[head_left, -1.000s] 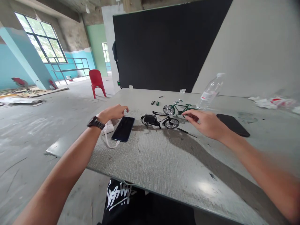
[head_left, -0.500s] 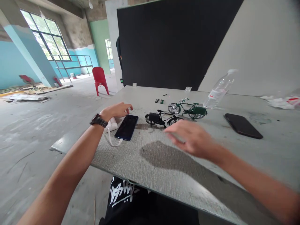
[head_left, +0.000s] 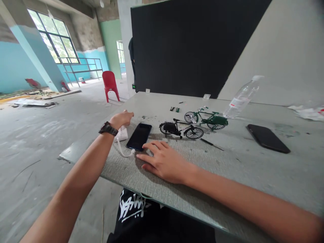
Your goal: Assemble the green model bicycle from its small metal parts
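Note:
Fingers spread, my right hand (head_left: 164, 160) lies low over the table, its fingertips by the near end of a dark phone (head_left: 139, 136). It holds nothing. My left hand (head_left: 122, 118), with a black watch (head_left: 108, 128) on the wrist, has its fingers curled in beyond the phone's left side, above a white block (head_left: 122, 134). Nothing shows in those fingers. A white cable (head_left: 121, 152) loops from the block to the phone. Past my right hand stand a black model bicycle (head_left: 181, 129) and a green model bicycle (head_left: 207, 118). Beside the black one lies a thin screwdriver (head_left: 212, 144).
A second phone (head_left: 268, 138) lies at the right. Behind the green bicycle a clear bottle (head_left: 240, 98) stands tilted in view. Small dark parts (head_left: 175, 109) lie farther back. A black panel (head_left: 192, 47) rises at the table's far edge; a red chair (head_left: 110, 86) stands beyond.
My right hand has moved left and toward me, from the black bicycle to the phone, uncovering the front wheel and screwdriver. My left hand's fingers have curled in.

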`<state>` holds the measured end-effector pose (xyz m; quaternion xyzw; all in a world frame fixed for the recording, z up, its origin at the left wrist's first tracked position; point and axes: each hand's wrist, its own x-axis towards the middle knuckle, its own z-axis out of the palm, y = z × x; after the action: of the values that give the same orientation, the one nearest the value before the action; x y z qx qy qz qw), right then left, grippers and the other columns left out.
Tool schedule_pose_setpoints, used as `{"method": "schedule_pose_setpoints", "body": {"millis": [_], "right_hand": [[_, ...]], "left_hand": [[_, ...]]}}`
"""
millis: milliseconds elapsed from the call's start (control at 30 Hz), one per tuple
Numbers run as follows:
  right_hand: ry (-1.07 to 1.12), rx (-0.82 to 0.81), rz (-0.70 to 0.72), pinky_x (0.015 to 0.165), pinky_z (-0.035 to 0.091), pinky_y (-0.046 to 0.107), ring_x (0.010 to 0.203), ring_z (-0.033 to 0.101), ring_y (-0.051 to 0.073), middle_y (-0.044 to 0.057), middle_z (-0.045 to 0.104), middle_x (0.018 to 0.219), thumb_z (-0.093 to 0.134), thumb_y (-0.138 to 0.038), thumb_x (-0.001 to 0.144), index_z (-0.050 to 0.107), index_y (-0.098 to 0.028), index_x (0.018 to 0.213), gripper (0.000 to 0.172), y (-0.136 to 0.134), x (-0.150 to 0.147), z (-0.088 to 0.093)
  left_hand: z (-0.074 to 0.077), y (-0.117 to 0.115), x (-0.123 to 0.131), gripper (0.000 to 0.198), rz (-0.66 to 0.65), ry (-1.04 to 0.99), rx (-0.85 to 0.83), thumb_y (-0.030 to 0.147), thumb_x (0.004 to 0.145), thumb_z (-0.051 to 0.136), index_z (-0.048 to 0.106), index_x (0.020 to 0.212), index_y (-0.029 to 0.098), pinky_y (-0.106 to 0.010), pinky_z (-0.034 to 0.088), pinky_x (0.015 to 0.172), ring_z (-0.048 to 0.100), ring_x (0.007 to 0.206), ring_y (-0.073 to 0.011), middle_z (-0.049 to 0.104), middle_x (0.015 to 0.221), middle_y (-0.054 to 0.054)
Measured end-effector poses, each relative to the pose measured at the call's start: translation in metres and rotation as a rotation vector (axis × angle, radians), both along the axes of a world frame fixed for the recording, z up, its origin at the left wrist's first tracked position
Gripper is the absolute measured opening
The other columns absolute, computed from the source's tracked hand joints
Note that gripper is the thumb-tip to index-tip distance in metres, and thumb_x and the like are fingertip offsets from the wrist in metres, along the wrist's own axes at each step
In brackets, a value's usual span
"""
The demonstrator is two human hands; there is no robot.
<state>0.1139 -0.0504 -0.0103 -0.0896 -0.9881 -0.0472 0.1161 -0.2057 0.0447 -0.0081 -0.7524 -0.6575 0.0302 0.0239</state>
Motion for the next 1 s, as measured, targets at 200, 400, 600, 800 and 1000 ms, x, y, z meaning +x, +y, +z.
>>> {"method": "schedule_pose_setpoints", "body": {"millis": [200,400,600,800,1000], "right_hand": [[0.009,0.006,-0.006,0.099,0.044,0.053,0.123,0.051,0.032,0.012,0.058,0.137,0.04,-0.044,0.104,0.061,-0.027,0.136,0.041,-0.002,0.001,-0.001],[0.007,0.011,-0.018,0.099,0.044,0.052,0.122,0.051,0.032,0.013,0.057,0.137,0.04,-0.046,0.104,0.062,-0.027,0.135,0.043,-0.003,-0.005,0.001],[-0.005,0.047,-0.03,0.098,0.045,0.05,0.123,0.05,0.032,0.013,0.057,0.137,0.039,-0.045,0.105,0.06,-0.029,0.138,0.042,-0.002,-0.015,0.004],[-0.006,0.104,0.01,0.1,0.044,0.051,0.131,0.047,0.033,0.01,0.056,0.145,0.035,-0.043,0.106,0.057,-0.024,0.14,0.045,0.001,-0.019,-0.001],[0.006,0.125,0.013,0.1,0.043,0.052,0.13,0.049,0.033,0.01,0.056,0.145,0.038,-0.041,0.105,0.056,-0.025,0.14,0.043,0.001,-0.021,-0.002]], "left_hand": [[0.009,-0.001,0.016,0.065,0.003,0.017,-0.028,0.005,0.07,0.058,0.059,0.132,0.024,-0.026,0.049,0.086,0.063,0.109,-0.021,0.069,0.125,-0.008],[0.015,-0.006,0.04,0.063,-0.134,-0.091,-0.033,0.002,0.08,0.045,0.057,0.138,0.024,-0.027,0.039,0.108,0.052,0.132,-0.018,0.057,0.146,-0.005],[0.015,-0.007,0.048,0.057,-0.175,-0.111,-0.055,0.0,0.083,0.041,0.064,0.131,0.021,-0.024,0.039,0.108,0.057,0.127,-0.0156,0.064,0.139,-0.005],[0.016,-0.005,0.048,0.052,-0.191,-0.142,-0.04,0.001,0.081,0.045,0.07,0.123,0.019,-0.025,0.045,0.103,0.064,0.118,-0.0176,0.07,0.129,-0.007],[0.016,-0.004,0.048,0.048,-0.171,-0.132,-0.016,0.004,0.08,0.047,0.073,0.117,0.021,-0.026,0.049,0.095,0.068,0.108,-0.0179,0.074,0.121,-0.005]]}}
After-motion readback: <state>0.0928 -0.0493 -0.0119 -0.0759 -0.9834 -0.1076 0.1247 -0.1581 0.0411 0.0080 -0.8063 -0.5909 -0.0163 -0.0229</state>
